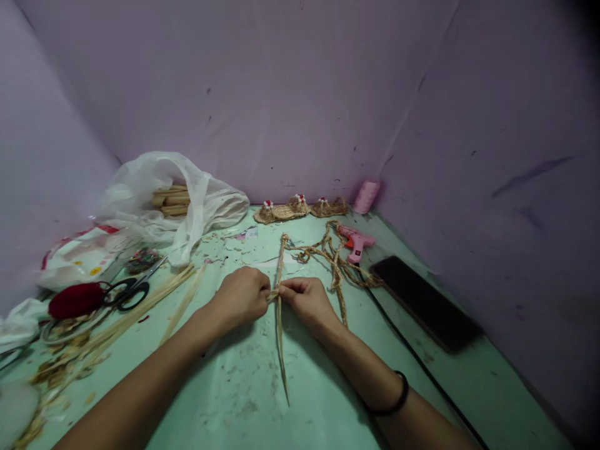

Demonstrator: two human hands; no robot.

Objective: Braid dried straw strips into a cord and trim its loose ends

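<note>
A straw braid (282, 261) runs up the middle of the green table, away from both hands. My left hand (247, 292) is closed in a fist on loose straw strands at the braid's lower end. From the other side my right hand (305, 301) pinches the same end between thumb and fingers. One loose straw strand (282, 362) hangs down toward me below the hands. A longer heap of finished braid (338, 269) lies to the right, and it seems joined to the braid at the top.
Left are scissors (132, 292), dark red yarn (77, 301), straw strips (140, 309) and a white plastic bag (187, 181) holding straw. Right are a pink glue gun (357, 242), its black cord (412, 350), and a dark phone (424, 300). Woven slippers (288, 211) and pink thread (366, 197) stand by the wall.
</note>
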